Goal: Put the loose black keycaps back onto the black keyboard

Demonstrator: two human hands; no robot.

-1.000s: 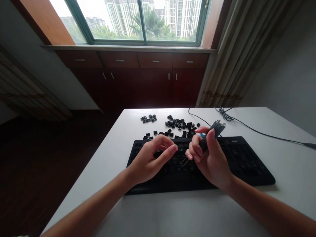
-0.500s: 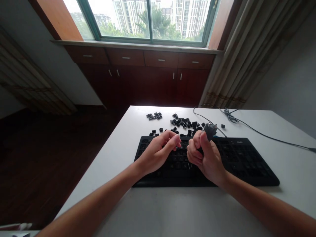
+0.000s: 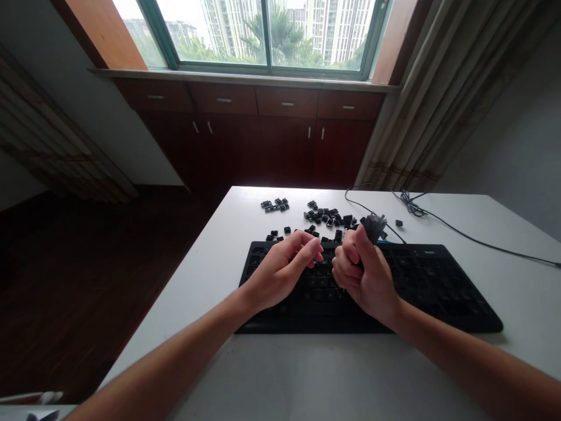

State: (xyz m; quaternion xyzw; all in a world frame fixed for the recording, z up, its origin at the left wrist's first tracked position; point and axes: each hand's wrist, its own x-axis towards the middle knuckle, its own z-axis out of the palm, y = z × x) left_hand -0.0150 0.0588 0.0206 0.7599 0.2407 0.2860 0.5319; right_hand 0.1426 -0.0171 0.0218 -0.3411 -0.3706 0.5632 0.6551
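A black keyboard (image 3: 421, 280) lies on the table, with many of its keys hidden under my hands. My right hand (image 3: 368, 275) is wrapped in a fist around a dark keycap puller (image 3: 373, 227). Its bristly brush end sticks up above my thumb, and thin wires show below the fist, over the keys. My left hand (image 3: 284, 266) hovers over the keyboard's left half, fingers curled and thumb against the fingertips. Whatever may be between those fingertips is too small to make out. Behind the keyboard lie several loose black keycaps (image 3: 331, 217).
More keycaps (image 3: 275, 205) sit in a small group at the back left of the white table (image 3: 307, 374). A cable (image 3: 473, 237) runs from the keyboard's rear to a bundled coil and off to the right. One single keycap (image 3: 398, 223) lies near the cable.
The view has shifted very slightly. My right hand has tipped the keycap puller a little; its wires show less clearly below the fist. My left hand has barely moved.
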